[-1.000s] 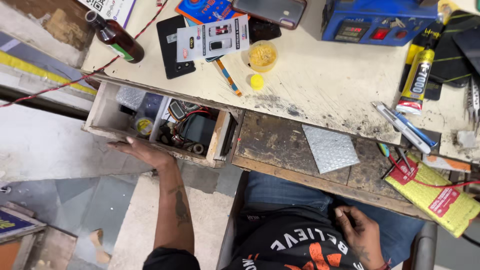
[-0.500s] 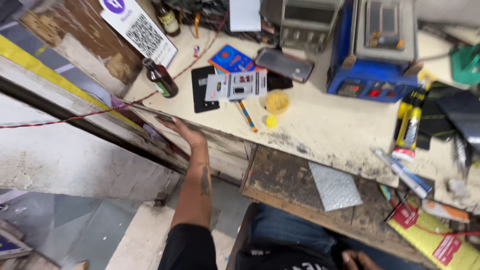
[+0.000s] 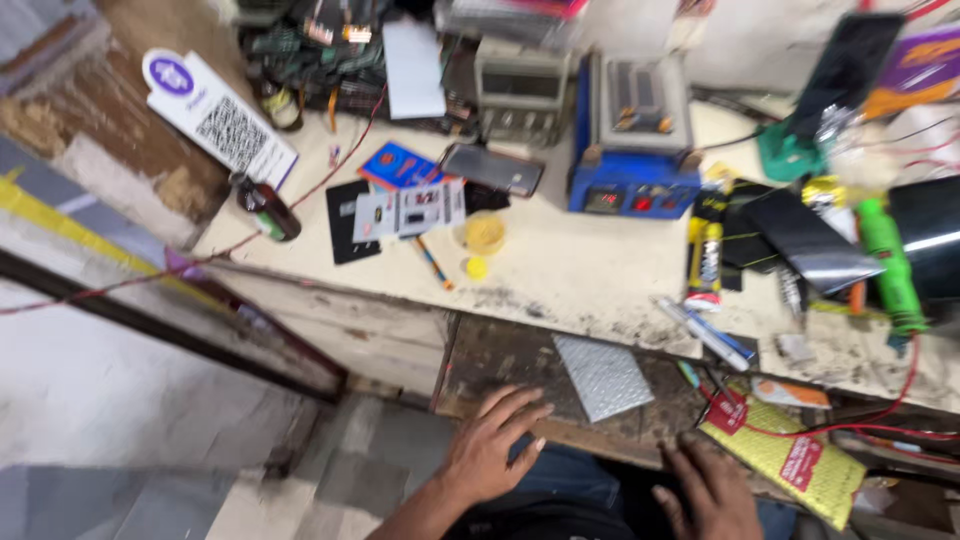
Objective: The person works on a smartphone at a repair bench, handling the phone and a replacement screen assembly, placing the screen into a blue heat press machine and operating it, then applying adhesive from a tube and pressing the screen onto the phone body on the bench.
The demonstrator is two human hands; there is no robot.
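Note:
My left hand lies flat with fingers spread on the front edge of a dark, worn pull-out board under the workbench. A silver dimpled metal sheet rests on that board just right of my fingertips. Lower right, my right hand sits at the board's edge with fingers loosely apart, holding nothing, close to a yellow packet with red labels. The wooden drawer front to the left is flush with the bench.
The cream workbench top carries a blue metered device, a brown bottle, a carded packet, a yellow cap, a phone, pens, a green tool and red wires.
The open drawer of parts has been pushed shut. My left hand left the drawer and moved right onto the pull-out board. My right hand came up from my lap.

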